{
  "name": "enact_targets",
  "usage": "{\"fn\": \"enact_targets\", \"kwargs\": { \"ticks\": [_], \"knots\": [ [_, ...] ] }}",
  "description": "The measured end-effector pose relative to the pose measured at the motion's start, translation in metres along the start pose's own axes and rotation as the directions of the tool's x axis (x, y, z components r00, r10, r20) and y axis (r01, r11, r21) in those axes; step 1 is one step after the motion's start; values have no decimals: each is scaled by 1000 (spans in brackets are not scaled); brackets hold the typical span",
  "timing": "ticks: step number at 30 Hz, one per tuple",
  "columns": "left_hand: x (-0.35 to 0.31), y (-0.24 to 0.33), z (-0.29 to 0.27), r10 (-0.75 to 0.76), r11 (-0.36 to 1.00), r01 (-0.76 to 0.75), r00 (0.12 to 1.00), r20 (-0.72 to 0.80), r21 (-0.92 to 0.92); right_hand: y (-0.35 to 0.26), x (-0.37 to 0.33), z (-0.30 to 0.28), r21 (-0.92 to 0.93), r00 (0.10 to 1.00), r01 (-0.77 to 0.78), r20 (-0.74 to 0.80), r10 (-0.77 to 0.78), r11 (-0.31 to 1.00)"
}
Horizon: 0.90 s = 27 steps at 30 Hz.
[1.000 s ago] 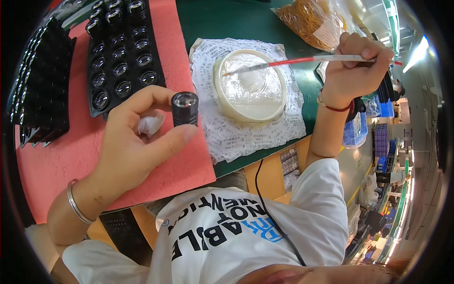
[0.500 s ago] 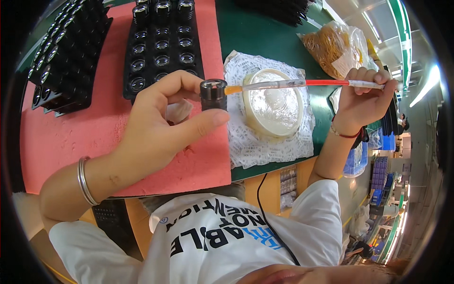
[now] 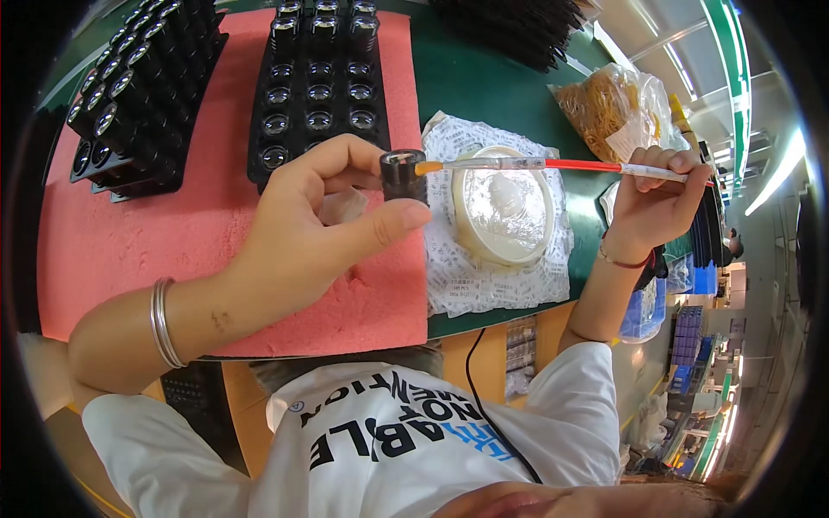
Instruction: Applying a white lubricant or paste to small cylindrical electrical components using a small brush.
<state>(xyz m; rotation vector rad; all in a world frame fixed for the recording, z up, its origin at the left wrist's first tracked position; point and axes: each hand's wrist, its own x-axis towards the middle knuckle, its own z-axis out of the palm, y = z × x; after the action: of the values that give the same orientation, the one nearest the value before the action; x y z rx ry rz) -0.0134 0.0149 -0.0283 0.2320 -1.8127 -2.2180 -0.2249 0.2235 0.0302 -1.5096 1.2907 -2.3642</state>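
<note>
A short black cylinder (image 3: 403,183) with a glossy top stands upright in my left hand (image 3: 298,211), pinched between thumb and fingers above the pink mat. Out to the right, my right hand (image 3: 649,203) is closed round the end of a thin paintbrush (image 3: 579,164) with a red handle. The brush lies nearly level, and its yellowish bristles meet the cylinder's upper right side. Below the brush, a round white dish (image 3: 471,246) holds a shiny, clear-looking substance. It sits on a printed white paper sheet (image 3: 449,293).
Two black trays (image 3: 376,129) (image 3: 138,177) of similar black cylinders stand on the pink foam mat (image 3: 112,259). On the green table (image 3: 466,69), a clear bag of yellowish bands (image 3: 613,108) lies at the far right, and a dark bundle of strips (image 3: 509,30) at the back.
The view has shifted, so the trays appear farther right and lower. My right hand has lowered slightly, tilting the brush handle's end down. The bristles remain at the cylinder.
</note>
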Motion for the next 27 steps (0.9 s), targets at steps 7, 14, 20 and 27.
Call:
{"fn": "enact_targets", "kwargs": {
  "ticks": [7, 14, 20, 27],
  "knots": [
    [-1, 10, 0, -69, 992, 74, 996, 50, -105, 0, -2, 1, -120, 999, 4, -35, -8, 993],
    [1, 1, 1, -17, 999, 20, 999, 49, -51, -1, -3, 1, -155, 997, 11, -76, -23, 988],
    [1, 2, 2, 8, 1000, -5, 996, 86, -28, -4, -2, -3, -159, 997, 36, -56, -46, 987],
    [-1, 2, -1, 4, 998, 2, 995, 101, -58, -7, 0, 1, -78, 960, 75, -265, -93, 994]
  ]
}}
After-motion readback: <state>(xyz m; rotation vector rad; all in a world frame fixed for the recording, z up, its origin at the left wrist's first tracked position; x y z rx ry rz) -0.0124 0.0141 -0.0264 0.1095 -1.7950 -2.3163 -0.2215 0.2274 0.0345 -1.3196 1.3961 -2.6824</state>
